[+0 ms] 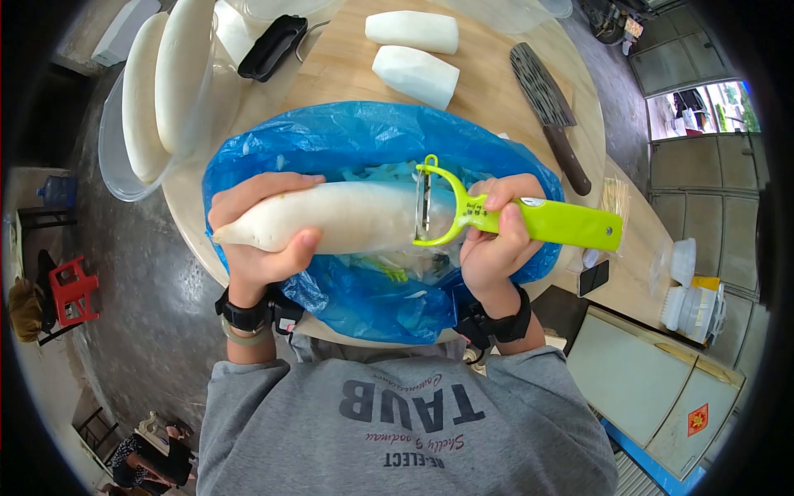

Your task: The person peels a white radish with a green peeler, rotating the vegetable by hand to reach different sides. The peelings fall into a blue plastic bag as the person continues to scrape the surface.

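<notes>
My left hand (263,231) is wrapped around the tapered end of a large white daikon radish (339,219), held level over a bin lined with a blue plastic bag (364,302). In my right hand (502,231) is a lime-green Y-shaped peeler (571,225). Its metal blade lies across the daikon near the thick end, right at the surface. Pale peelings and some green scraps (389,269) show inside the bag, partly hidden beneath the daikon.
Two peeled daikon pieces (413,33) lie on the wooden board at the back. A cleaver (546,103) with a dark handle rests right of them. Whole daikons (182,74) fill a clear tub at left, beside a black tray (275,48). A phone (594,279) lies at right.
</notes>
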`<state>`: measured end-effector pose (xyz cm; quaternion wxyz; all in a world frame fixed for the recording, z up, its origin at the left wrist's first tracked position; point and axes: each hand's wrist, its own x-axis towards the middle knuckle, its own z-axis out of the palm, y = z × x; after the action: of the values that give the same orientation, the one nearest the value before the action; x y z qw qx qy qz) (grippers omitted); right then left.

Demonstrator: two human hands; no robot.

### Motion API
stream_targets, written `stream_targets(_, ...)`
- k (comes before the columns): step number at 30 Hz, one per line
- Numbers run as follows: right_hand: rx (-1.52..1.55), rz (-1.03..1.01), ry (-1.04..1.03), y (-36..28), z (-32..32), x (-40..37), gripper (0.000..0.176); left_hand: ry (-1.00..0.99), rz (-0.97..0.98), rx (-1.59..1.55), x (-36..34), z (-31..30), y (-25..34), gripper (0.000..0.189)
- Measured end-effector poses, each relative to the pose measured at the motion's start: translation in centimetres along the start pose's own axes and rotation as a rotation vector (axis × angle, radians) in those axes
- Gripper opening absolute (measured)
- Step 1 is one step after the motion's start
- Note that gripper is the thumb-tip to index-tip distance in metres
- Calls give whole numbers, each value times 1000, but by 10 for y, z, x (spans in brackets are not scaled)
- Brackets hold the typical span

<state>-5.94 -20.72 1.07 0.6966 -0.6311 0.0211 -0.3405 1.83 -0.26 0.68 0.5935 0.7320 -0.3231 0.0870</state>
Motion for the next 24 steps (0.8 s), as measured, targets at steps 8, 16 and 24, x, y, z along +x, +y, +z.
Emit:
stream_targets(8,102,122,152,-4,1,7,18,-24,-234,-135,0,0,4,41)
stream_targets(16,198,220,196,-7,2,10,28,-32,-317,-298,-2,0,1,36)
stream_targets(24,207,150,119,0,-7,9,37,-121,-99,-243,3,0,2,36)
